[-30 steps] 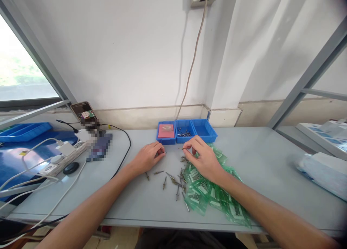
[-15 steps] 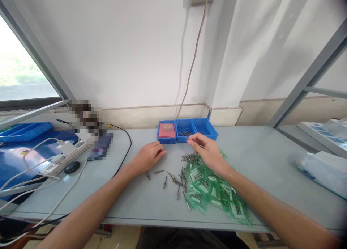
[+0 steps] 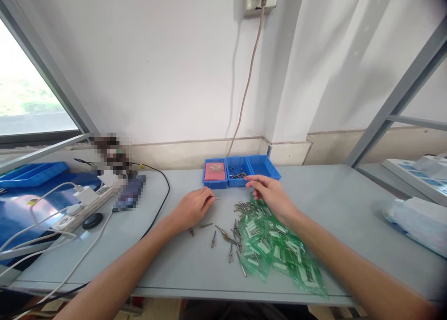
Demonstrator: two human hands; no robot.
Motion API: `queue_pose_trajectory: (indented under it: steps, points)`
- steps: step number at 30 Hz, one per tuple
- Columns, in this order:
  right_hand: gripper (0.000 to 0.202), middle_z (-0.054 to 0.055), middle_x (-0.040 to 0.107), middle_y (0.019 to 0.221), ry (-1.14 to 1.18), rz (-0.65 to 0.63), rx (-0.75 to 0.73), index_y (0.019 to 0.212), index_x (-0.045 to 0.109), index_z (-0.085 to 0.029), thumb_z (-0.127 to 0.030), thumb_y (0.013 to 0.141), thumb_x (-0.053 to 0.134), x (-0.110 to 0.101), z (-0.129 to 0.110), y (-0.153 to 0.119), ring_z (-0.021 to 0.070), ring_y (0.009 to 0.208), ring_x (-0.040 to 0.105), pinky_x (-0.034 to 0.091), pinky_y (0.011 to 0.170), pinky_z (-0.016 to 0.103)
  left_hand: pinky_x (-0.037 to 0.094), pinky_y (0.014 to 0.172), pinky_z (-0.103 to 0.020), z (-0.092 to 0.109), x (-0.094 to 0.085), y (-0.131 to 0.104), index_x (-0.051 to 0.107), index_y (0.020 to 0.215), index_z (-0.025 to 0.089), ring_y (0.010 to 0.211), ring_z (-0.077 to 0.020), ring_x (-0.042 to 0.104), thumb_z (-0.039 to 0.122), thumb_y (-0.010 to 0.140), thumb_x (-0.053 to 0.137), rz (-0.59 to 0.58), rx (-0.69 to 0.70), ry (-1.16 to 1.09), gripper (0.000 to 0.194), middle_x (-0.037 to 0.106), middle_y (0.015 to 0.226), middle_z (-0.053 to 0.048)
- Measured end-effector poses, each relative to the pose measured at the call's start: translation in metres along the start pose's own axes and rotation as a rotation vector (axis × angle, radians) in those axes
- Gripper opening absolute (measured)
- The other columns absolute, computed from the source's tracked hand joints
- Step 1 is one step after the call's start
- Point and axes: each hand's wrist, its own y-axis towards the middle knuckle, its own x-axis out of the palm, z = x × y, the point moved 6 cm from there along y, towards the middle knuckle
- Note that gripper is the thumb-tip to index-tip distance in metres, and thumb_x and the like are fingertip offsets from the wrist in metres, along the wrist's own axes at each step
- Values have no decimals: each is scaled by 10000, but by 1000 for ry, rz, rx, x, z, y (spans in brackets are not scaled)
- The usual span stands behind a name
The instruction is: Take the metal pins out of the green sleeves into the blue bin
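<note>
- A blue tray (image 3: pixel 33 171) lies at the far left, beside the window frame.
- Next comes a white power strip (image 3: pixel 84 203) with plugs and cables, and a black cable (image 3: pixel 162 199) curving across the grey worktop (image 3: pixel 349 217).
- The left hand (image 3: pixel 192 208) rests palm-down on the worktop, well in front of the blue bins. Its grip is closed on a small metal pin (image 3: pixel 215 198), whose tip pokes out past the fingertips toward the right.
- Just in front of the left hand, several loose pins (image 3: pixel 223 234) lie scattered on the worktop, pointing in mixed directions.
- Three small blue bins stand in a row against the wall. The left bin (image 3: pixel 214 173) holds a pink pad, the middle bin (image 3: pixel 237 172) holds a handful of pins, and the right bin (image 3: pixel 263 167) looks bare inside.
- The right hand (image 3: pixel 272 194) reaches to the front edge of the middle bin, its fingertips close to the bin's rim. The thumb and forefinger are drawn together, perhaps on a pin, but it is too small to tell.
- A spread of small green plastic bags (image 3: pixel 279 250) lies under and in front of the right wrist, running toward the near edge of the worktop, with more pins at its far left edge.
- A white bundle (image 3: pixel 415 224) sits at the far right.
</note>
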Motion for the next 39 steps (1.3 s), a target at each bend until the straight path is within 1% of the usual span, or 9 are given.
queue_pose_trajectory:
  steps: [4, 6, 9, 11, 13, 16, 21, 33, 39]
  points:
    - [347, 102, 762, 1175, 51, -8, 32, 1165, 751, -216, -382, 861, 728, 0, 3, 1, 163, 711, 618, 501, 620, 320, 477, 834, -345, 4, 0, 0, 579, 1047, 218, 927, -206, 635, 305, 1110, 398, -3, 40, -3, 210, 671, 1043, -44]
    - [349, 100, 756, 1183, 4, -3, 2, 1185, 729, -220, -396, 884, 698, 0, 1, 1, 174, 730, 631, 501, 628, 325, 477, 825, -339, 4, 0, 0, 587, 1043, 218, 917, -204, 634, 300, 1104, 411, -6, 48, 5, 204, 669, 1029, -44]
    - [238, 64, 746, 1018, -276, -19, -105, 1072, 713, -220, -388, 916, 651, 3, -7, -2, 188, 742, 625, 490, 676, 334, 477, 810, -331, 4, 0, 0, 601, 1043, 217, 904, -202, 629, 306, 1098, 434, -7, 55, 20, 197, 660, 1000, -38]
    - [142, 38, 710, 921, -562, -98, -203, 958, 699, -223, -351, 926, 646, 10, -12, -7, 201, 797, 623, 471, 742, 338, 477, 809, -329, 3, 0, 0, 606, 1044, 216, 905, -201, 627, 310, 1094, 453, -3, 58, 29, 186, 654, 995, -35]
    - [114, 37, 683, 933, -793, -199, -278, 912, 684, -222, -336, 910, 695, 19, -11, -13, 212, 844, 612, 444, 770, 338, 476, 814, -329, 2, 0, 0, 609, 1049, 216, 909, -200, 625, 306, 1088, 470, 4, 62, 34, 170, 649, 994, -32]
    - [128, 32, 657, 903, -975, -299, -327, 867, 650, -219, -311, 925, 717, 28, -6, -19, 230, 893, 603, 414, 819, 346, 475, 809, -328, 2, 0, 0, 614, 1044, 217, 907, -200, 621, 291, 1079, 490, 7, 66, 36, 148, 643, 985, -29]
    - [128, 27, 660, 865, -1017, -307, -354, 858, 618, -219, -210, 984, 628, 31, -4, -20, 235, 907, 606, 390, 820, 334, 477, 831, -338, 4, -1, -1, 618, 1028, 214, 929, -207, 622, 282, 1072, 506, 3, 87, 44, 138, 649, 1005, -39]
    - [124, 63, 687, 971, -1110, -240, -389, 898, 589, -217, -190, 1019, 581, 33, -4, -22, 256, 926, 614, 404, 824, 346, 474, 820, -334, 4, 1, 0, 613, 1033, 216, 908, -204, 616, 294, 1078, 501, -13, 103, 43, 143, 646, 990, -34]
    - [108, 59, 669, 987, -1079, -209, -461, 935, 606, -221, -160, 1013, 562, 33, -6, -23, 246, 930, 606, 421, 844, 349, 476, 809, -326, 4, -1, 0, 622, 1028, 211, 902, -203, 616, 302, 1080, 499, -7, 103, 44, 161, 641, 975, -36]
